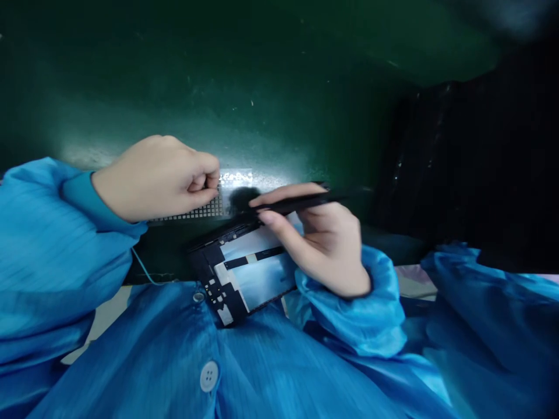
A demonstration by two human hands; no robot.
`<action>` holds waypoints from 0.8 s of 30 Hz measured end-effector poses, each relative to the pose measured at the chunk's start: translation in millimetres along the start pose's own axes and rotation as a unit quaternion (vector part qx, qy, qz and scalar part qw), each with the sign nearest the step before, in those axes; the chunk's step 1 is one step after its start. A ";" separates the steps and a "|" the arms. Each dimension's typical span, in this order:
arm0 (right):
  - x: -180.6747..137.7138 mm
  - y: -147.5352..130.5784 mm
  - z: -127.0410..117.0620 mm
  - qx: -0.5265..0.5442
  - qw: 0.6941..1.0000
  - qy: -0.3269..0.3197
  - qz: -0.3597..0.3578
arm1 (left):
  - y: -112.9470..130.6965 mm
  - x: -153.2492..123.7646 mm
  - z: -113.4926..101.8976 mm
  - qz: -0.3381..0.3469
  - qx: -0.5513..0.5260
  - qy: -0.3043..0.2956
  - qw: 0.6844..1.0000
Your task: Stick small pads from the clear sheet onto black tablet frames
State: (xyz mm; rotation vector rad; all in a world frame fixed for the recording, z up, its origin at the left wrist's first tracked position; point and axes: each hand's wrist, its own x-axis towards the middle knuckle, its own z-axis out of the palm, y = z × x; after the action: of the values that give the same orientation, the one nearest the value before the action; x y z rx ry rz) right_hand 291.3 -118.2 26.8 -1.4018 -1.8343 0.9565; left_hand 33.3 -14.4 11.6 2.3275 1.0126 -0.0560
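Note:
My left hand is closed, its thumb pressed to the curled fingers. It is over a sheet of small square pieces with a clear strip beside them; whether anything is in the fingers is hidden. Between thumb and fingers, my right hand grips slim black tweezers like a pen, blurred by motion. Under that hand, an opened phone or tablet body lies tilted at the table's near edge, close against my blue coat. Its inside shows a silvery panel, a dark flex strip and small white patches.
The green tabletop stretches away in front, with glare near the hands. A large black sheet or bag lies on the right. Blue fabric is at the lower right. A thin blue cord hangs by my left cuff.

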 end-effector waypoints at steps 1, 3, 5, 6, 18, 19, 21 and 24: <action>9.3 0.7 1.7 0.005 0.999 -0.053 -0.007 | 0.3 0.2 -0.2 -0.003 -0.002 -0.003 1.000; 22.8 4.5 6.4 0.003 0.993 -0.115 -0.012 | 0.7 0.4 -0.5 -0.012 -0.005 -0.013 1.000; 28.1 8.8 10.7 -0.002 0.992 -0.123 -0.014 | 0.9 0.7 -0.7 -0.017 -0.007 -0.021 1.000; 28.2 10.3 12.1 -0.003 0.993 -0.121 -0.014 | 1.1 1.0 -0.7 -0.017 -0.009 -0.021 1.000; 25.8 9.7 7.1 0.121 0.986 -0.107 0.034 | -1.5 4.9 -3.7 -0.014 0.007 -0.037 0.999; 19.7 9.7 3.6 0.155 0.984 -0.078 0.049 | -4.0 4.4 -3.0 -0.009 0.001 -0.031 0.999; -1.9 10.5 -3.7 0.177 0.980 0.030 0.081 | -4.9 0.9 0.8 -0.004 -0.005 -0.011 1.000; -53.2 13.9 -13.5 0.122 0.960 0.227 0.111 | 13.1 -14.4 13.3 -0.012 0.012 0.031 0.999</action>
State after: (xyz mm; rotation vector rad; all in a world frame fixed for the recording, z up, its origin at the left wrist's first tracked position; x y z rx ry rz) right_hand 322.0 -165.2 19.4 -1.5387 -1.2007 0.8452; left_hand 34.5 -38.0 11.0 2.3514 1.0764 -0.0048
